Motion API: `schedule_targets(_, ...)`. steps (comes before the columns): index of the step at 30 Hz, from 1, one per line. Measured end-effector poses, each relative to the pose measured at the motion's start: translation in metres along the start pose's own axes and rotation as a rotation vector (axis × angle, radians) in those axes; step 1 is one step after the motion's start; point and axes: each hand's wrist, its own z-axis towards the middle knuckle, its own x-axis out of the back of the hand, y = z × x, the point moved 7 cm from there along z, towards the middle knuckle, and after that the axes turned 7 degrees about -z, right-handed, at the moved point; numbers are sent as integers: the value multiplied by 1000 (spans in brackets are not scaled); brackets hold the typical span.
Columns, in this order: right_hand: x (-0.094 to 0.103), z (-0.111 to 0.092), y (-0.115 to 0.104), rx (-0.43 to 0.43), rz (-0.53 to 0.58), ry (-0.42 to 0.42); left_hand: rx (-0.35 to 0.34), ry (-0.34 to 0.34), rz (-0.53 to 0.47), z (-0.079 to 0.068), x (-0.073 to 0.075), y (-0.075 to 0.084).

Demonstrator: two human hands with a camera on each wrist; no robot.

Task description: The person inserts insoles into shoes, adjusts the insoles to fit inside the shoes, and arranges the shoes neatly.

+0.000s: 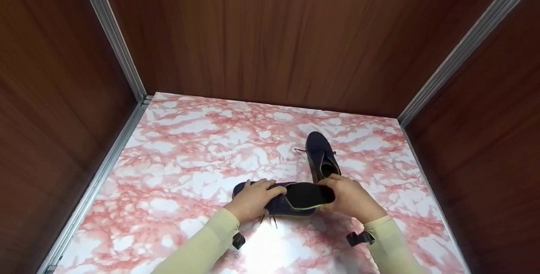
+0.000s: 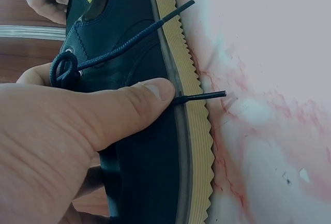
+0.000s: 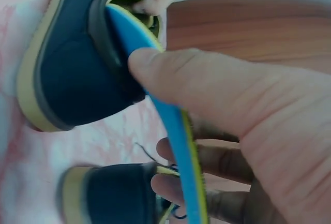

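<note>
A dark blue lace-up shoe (image 1: 276,206) lies crosswise on the floor, toe to the left. My left hand (image 1: 252,200) grips its front part; in the left wrist view the thumb presses its side above the ridged tan sole (image 2: 194,131), near a loose lace end. My right hand (image 1: 350,200) pinches an insole (image 1: 308,194), dark on top, between thumb and fingers. The right wrist view shows the insole's blue underside (image 3: 173,123), with its far end inside the shoe's opening and the rest sticking out over the heel.
A second dark blue shoe (image 1: 318,143) stands just beyond the right hand, toe pointing away, laces loose. The red-and-white marbled surface (image 1: 202,147) is bounded by brown wood-grain panels (image 1: 270,42) with metal edge strips (image 1: 116,37).
</note>
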Motion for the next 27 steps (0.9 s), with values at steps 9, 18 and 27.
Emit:
schedule_targets(9, 20, -2, -29, 97, -238, 163, 2, 13, -25, 0, 0, 0)
schedule_targets(18, 23, -4, -42, 140, -279, 230, 2, 14, -5, -1, 1, 2)
schedule_targets(27, 15, -3, -39, 132, -233, 222, -6, 18, 8, -1, 1, 3)
